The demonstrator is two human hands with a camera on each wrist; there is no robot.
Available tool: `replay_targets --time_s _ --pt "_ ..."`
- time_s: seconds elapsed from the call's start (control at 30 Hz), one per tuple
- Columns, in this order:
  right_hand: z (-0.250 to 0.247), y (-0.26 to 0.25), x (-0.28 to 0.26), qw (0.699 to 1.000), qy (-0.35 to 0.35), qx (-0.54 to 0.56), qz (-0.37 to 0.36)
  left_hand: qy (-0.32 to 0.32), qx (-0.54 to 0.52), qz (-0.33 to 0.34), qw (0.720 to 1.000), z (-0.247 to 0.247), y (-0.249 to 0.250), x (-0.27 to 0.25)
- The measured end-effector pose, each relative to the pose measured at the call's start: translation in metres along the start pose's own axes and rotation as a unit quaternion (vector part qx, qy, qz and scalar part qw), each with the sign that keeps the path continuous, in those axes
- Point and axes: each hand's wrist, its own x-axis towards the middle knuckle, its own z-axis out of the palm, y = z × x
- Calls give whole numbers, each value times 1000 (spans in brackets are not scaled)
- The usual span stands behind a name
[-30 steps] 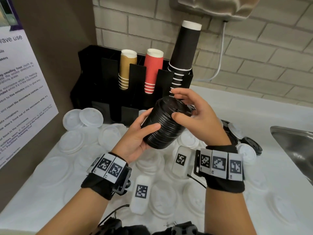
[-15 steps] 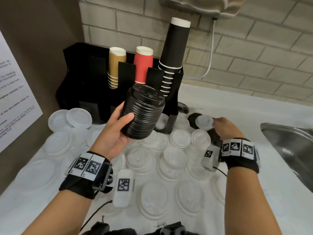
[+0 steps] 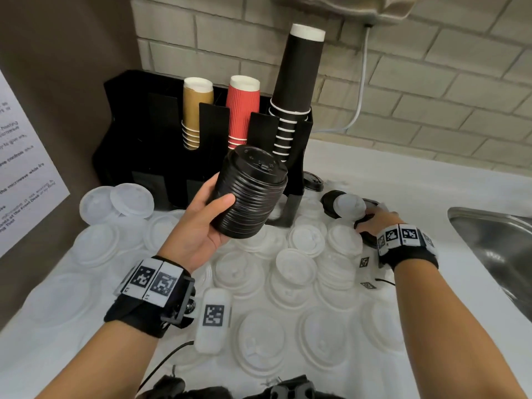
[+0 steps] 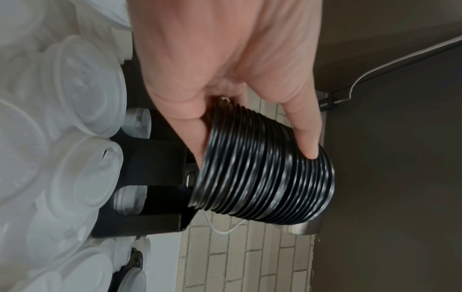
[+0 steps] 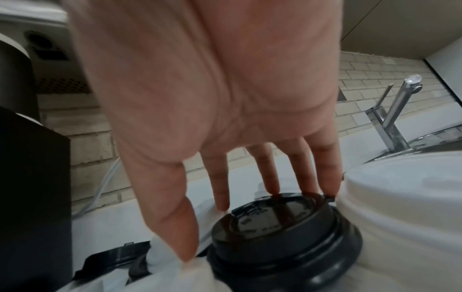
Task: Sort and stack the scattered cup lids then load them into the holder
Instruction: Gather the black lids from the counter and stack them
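My left hand (image 3: pixel 214 198) grips a tall stack of black lids (image 3: pixel 249 194), tilted, raised in front of the black holder (image 3: pixel 138 133); in the left wrist view the thumb (image 4: pixel 308 146) lies along the ribbed stack of black lids (image 4: pixel 265 177). My right hand (image 3: pixel 371 221) is low at the right, over a loose black lid (image 5: pixel 287 237) on the counter. Its straight fingers (image 5: pixel 272 183) touch the lid's far rim and the thumb sits beside its near edge. A white lid (image 3: pixel 349 207) lies partly over other black lids there. Many white lids (image 3: pixel 302 269) cover the counter.
The holder carries tan cups (image 3: pixel 197 110), red cups (image 3: pixel 243 108) and a tall pile of black cups (image 3: pixel 299 82). A steel sink (image 3: pixel 495 240) is at the right with its tap (image 5: pixel 397 114). A brown wall with a paper notice (image 3: pixel 23 174) closes the left.
My right hand left the top of the black stack and moved right and down to the loose black lids. The left hand now holds the stack alone, more upright.
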Motion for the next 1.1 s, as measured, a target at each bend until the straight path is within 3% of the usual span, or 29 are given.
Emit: replay_targets --time_s 0.13,0.3,0.5,0.6,0.67,0.73,0.87,0.93,1.1 --pt "1 1 2 998 30 14 -60 -1 5 -4 1000 2 0 1" --pt "8 1 -3 993 88 -2 -79 -5 3 -7 1000 4 0 3" --pt "-12 -12 -8 998 70 7 9 -9 -2 -12 1000 5 0 4" --pt "-34 -20 -25 994 31 104 -22 -15 -5 -12 1000 6 -2 4" --pt "-43 -31 -46 967 -22 227 -116 -15 -8 -15 1000 6 -2 5" --pt "-45 -45 -73 910 -64 354 -206 -17 -15 -18 1000 7 -2 6" --pt "-46 -73 -113 834 -49 431 -342 -23 -18 -23 999 9 -3 4" --pt "-45 -81 -126 815 -34 441 -373 -22 -19 -25 999 9 -4 3" --pt "-41 -92 -137 808 7 420 -414 -42 -9 -40 998 6 -5 2"
